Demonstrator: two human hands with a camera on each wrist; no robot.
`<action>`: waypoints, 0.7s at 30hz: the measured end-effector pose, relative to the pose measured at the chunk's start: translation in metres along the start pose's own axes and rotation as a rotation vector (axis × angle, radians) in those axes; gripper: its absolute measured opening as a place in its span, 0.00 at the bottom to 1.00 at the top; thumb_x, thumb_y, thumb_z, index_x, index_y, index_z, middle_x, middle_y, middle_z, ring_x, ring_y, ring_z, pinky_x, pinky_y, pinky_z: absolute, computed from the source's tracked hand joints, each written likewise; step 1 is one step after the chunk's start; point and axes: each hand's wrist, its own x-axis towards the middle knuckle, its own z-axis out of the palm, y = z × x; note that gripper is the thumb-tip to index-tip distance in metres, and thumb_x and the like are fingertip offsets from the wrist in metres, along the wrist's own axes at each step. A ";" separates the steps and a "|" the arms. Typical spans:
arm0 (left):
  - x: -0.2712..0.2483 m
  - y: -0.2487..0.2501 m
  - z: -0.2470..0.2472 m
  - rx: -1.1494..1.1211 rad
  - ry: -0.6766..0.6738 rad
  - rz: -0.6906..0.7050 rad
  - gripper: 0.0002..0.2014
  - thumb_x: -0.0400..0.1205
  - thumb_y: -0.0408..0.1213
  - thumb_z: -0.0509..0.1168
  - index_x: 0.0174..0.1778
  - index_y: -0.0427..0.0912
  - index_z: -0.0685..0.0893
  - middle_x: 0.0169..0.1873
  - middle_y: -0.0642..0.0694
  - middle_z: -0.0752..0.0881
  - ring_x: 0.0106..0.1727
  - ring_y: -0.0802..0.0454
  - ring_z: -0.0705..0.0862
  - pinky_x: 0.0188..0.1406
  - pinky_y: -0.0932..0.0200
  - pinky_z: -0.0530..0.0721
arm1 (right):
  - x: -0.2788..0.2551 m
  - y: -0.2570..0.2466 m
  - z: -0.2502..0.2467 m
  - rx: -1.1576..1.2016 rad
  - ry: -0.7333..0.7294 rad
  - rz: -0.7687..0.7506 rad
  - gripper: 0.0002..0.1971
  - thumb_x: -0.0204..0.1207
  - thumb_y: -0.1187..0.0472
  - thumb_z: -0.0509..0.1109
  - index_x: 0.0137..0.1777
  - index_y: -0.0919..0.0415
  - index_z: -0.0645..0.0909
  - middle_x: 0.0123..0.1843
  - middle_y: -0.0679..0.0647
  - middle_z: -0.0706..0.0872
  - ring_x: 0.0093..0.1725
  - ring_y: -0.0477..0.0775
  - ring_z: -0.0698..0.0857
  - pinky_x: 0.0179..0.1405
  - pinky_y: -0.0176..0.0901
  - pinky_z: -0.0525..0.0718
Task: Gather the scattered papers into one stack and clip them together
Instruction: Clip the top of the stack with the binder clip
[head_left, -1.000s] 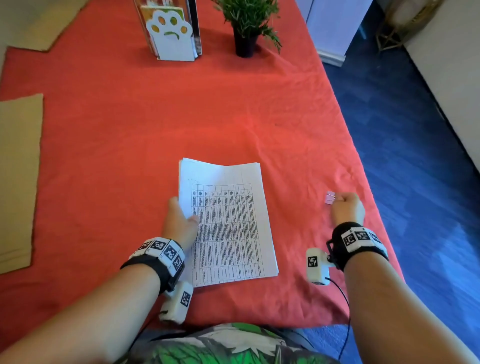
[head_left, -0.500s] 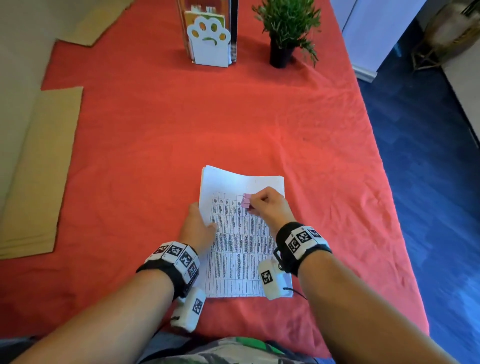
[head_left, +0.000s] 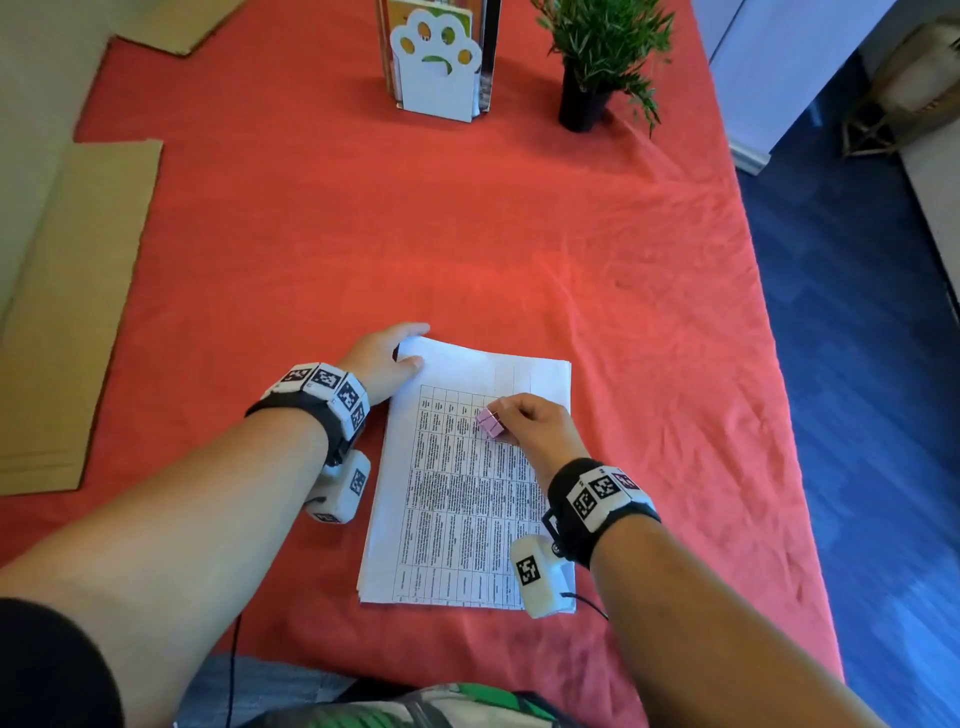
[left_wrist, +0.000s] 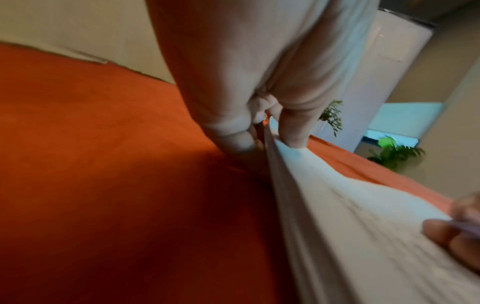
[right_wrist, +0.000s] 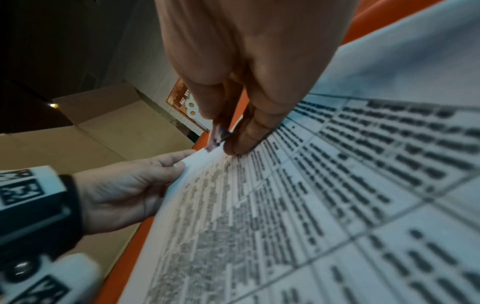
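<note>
A stack of printed papers (head_left: 467, 488) with a table of text lies on the red tablecloth near me. My left hand (head_left: 389, 358) pinches the stack's far left corner, thumb on top, and lifts it a little; the left wrist view shows the paper edge (left_wrist: 285, 185) raised between thumb and fingers. My right hand (head_left: 524, 421) hovers over the upper part of the top sheet and pinches a small pink binder clip (head_left: 490, 422). In the right wrist view the clip (right_wrist: 217, 137) sits at my fingertips, close to the sheet (right_wrist: 337, 185).
A white paw-shaped holder (head_left: 436, 67) with booklets and a potted plant (head_left: 597, 57) stand at the far end. Cardboard sheets (head_left: 67, 312) lie along the left side. The table's right edge (head_left: 779, 364) drops to blue floor.
My left hand slid from the stack's left edge up to its far left corner and lifted it. My right hand brought the clip from the right of the stack to above its upper part.
</note>
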 end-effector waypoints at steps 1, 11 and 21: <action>0.002 0.001 -0.001 0.024 0.012 0.010 0.23 0.83 0.33 0.63 0.75 0.46 0.74 0.72 0.47 0.77 0.72 0.48 0.75 0.63 0.65 0.67 | 0.000 -0.001 0.001 -0.013 0.006 0.001 0.10 0.83 0.63 0.66 0.41 0.61 0.86 0.40 0.56 0.89 0.41 0.52 0.86 0.46 0.40 0.88; 0.007 0.001 0.003 0.006 0.110 -0.004 0.12 0.81 0.32 0.64 0.60 0.45 0.82 0.51 0.49 0.81 0.49 0.52 0.78 0.35 0.66 0.69 | 0.009 -0.032 0.004 -0.101 -0.047 -0.017 0.10 0.85 0.62 0.60 0.43 0.64 0.78 0.37 0.53 0.86 0.34 0.49 0.82 0.33 0.40 0.84; -0.006 0.011 0.001 -0.068 0.217 0.073 0.09 0.80 0.32 0.66 0.52 0.49 0.84 0.46 0.51 0.84 0.43 0.52 0.81 0.39 0.60 0.78 | 0.038 -0.053 -0.014 -0.330 0.128 -0.347 0.11 0.82 0.67 0.66 0.59 0.62 0.87 0.43 0.41 0.83 0.42 0.37 0.88 0.53 0.35 0.85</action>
